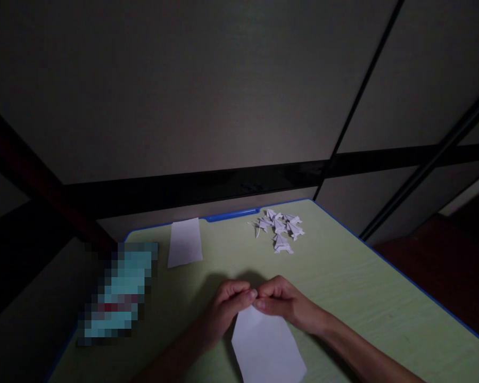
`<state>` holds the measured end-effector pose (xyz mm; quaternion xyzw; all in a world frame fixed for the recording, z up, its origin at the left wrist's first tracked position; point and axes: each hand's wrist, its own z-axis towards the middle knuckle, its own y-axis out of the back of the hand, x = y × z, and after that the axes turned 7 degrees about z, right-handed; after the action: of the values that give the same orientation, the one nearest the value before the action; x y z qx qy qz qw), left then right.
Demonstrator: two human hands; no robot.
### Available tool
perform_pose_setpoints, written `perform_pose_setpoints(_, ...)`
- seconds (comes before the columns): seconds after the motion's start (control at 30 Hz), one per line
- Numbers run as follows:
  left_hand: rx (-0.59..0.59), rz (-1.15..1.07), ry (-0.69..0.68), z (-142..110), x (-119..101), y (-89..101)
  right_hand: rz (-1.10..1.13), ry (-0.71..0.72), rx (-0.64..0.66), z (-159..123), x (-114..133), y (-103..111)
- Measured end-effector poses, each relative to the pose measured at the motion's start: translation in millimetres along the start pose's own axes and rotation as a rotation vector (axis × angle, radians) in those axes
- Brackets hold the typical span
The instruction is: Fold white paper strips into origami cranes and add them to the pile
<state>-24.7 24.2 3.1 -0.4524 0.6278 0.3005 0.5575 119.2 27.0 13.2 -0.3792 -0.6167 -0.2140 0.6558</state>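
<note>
A white sheet of paper [265, 346] reaches from the bottom edge of the view up to both hands, its far end narrowed toward a point. My left hand [232, 303] pinches that tip from the left, thumb on top and fingers curled. From the right, my right hand [279, 299] grips the same tip, thumb pressed on the paper. The two thumbs meet or nearly meet there, and the fingers cover the very end of the sheet. Beyond the hands lies a cluster of small folded paper figures [279, 226].
The pale green table [367, 298] has a blue rim and a blue handle slot [233, 215] at its far edge. A stack or sheet of white paper [185, 242] lies back left. Left of it is a blurred turquoise item [123, 287]. Cabinet panels [207, 96] rise behind.
</note>
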Motion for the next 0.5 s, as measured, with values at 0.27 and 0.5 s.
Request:
perform_pose_setpoints(0.27, -0.012, -0.124, 0.048, -0.4, 3.9, -3.0, -0.015, 0.000, 0.031, -0.8, 1.0, 4.1)
perform_pose_setpoints(0.5, -0.204, -0.250, 0.130, -2.0, -1.8, -7.7, 0.045, -0.002, 0.030, 1.4, -5.7, 5.6)
